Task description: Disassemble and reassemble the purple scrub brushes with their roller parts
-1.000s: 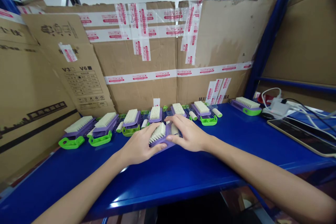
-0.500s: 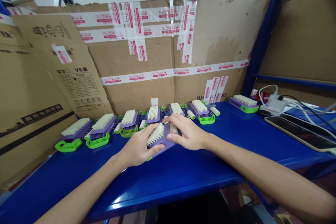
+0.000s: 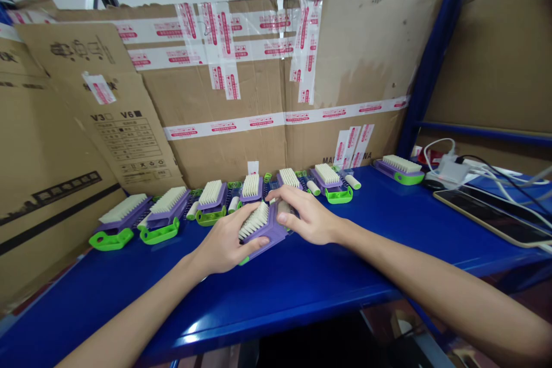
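The left hand (image 3: 224,244), its forearm slanting in from near left, grips a brush (image 3: 272,231) between thumb and fingers, at the middle of the scene. The right hand (image 3: 314,219), from near right, curls its fingers narrowly over the brush's right end. Below spreads a blue shelf (image 3: 302,284); far, cardboard (image 3: 233,164); right, a phone (image 3: 487,215).

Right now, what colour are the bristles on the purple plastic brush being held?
Creamy white: the bristles on the purple plastic brush show best in the head view.
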`<state>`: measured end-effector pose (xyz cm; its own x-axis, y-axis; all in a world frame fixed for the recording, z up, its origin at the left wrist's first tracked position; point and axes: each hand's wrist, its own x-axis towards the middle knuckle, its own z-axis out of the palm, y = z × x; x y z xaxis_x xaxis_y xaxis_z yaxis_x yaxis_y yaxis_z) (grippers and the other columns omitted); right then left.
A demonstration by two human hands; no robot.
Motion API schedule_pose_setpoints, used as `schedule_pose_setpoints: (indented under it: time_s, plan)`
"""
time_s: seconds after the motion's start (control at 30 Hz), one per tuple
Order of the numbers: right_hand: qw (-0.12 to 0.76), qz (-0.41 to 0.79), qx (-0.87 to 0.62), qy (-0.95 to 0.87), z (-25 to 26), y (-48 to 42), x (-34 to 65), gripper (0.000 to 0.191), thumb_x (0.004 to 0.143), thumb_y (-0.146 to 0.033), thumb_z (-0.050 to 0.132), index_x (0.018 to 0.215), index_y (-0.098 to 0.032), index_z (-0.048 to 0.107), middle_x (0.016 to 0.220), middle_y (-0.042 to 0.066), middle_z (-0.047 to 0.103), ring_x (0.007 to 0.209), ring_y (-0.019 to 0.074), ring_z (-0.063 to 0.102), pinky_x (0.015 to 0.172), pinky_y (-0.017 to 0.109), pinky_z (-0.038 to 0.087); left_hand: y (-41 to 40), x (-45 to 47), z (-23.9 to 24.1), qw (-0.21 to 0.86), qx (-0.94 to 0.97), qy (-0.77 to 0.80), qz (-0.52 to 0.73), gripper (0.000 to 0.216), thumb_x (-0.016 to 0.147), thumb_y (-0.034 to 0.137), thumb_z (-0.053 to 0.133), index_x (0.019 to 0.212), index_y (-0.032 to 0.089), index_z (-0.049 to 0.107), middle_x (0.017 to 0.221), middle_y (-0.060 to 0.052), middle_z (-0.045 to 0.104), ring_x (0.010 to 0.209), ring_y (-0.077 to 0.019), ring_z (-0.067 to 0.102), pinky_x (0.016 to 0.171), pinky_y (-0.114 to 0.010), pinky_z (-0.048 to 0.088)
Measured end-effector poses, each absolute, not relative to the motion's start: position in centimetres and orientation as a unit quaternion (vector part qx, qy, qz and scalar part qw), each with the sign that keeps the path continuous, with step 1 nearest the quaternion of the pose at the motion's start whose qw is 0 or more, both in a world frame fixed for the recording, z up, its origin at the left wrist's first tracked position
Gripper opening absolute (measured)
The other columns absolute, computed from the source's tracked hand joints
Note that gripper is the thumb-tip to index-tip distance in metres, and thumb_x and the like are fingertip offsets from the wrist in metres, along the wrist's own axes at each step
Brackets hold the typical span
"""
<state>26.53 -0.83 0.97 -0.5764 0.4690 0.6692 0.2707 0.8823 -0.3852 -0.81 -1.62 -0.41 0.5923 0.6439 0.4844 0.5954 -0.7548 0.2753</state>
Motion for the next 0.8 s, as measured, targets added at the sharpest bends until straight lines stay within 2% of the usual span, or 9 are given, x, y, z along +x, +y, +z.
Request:
schedule_pose_setpoints:
  time_s: [0.2,0.4,0.57,0.8]
  plan:
    - [0.426,0.147,-0.214,-0.867,0.92,-0.78,26.32,0.058,0.109,-0.072,0.041,0.132,-0.022,0.061,0.129,0.013,0.071,0.119,0.0290,0.066,0.104,0.048,0.052,-1.66,-0.75,-0.11,0.048,0.893,0.347,0.283,0.063,0.101,0.056,0.064,0.152,0.022,0.050,0.140,-0.013,0.073,0.118,-0.0318,0.077,0.100,-0.045,0.062]
    - [0.431,0.157,-0.217,-0.862,0.91,-0.71,26.37,0.054,0.110,-0.068,0.043,0.130,-0.022,0.062,0.130,0.012,0.071,0.117,0.0275,0.067,0.103,0.046,0.052,-1.67,-0.84,-0.25,0.042,0.891,0.350,0.285,0.064,0.101,0.055,0.064,0.154,0.023,0.050,0.142,-0.012,0.073,0.119,-0.0319,0.077,0.101,-0.044,0.062]
    - [0.438,0.100,-0.207,-0.869,0.80,-0.52,26.37,0.051,0.110,-0.065,0.046,0.130,-0.021,0.060,0.125,0.014,0.070,0.116,0.0291,0.065,0.103,0.049,0.052,-1.53,-0.87,-0.30,0.010,0.887,0.350,0.303,0.066,0.100,0.057,0.066,0.153,0.021,0.051,0.145,-0.013,0.072,0.122,-0.0341,0.076,0.099,-0.044,0.063]
    - [0.442,0.041,-0.227,-0.867,0.97,-0.81,26.02,0.046,0.112,-0.060,0.044,0.128,-0.020,0.059,0.121,0.014,0.068,0.111,0.0297,0.062,0.098,0.048,0.052,-1.57,-0.60,0.04,0.007,0.882,0.348,0.317,0.062,0.099,0.055,0.067,0.150,0.022,0.054,0.141,-0.013,0.074,0.116,-0.0324,0.078,0.092,-0.041,0.065]
